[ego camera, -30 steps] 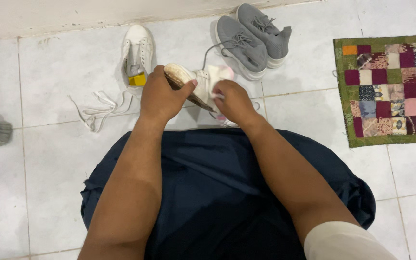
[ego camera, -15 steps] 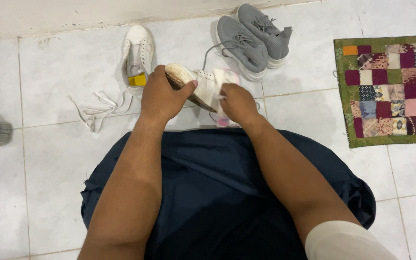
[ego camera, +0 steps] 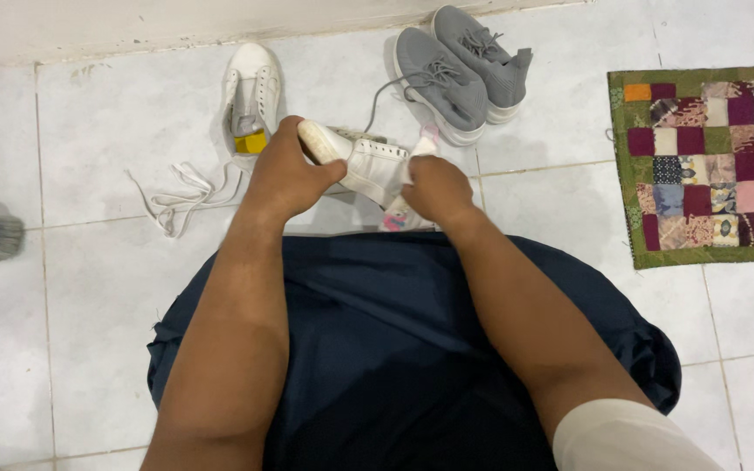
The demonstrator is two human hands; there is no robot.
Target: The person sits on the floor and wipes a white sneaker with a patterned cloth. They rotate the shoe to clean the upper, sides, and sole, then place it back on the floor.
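Head view: left hand (ego camera: 285, 174) clamps the white shoe (ego camera: 361, 159), now rolled side-up, right hand (ego camera: 436, 187) pinching a cloth (ego camera: 403, 209) against it.

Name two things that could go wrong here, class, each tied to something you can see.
The loose white laces trail across the tiled floor beside the person; they might tangle or trip someone. The white shoe is held in the air between left hand and right hand; it could slip.
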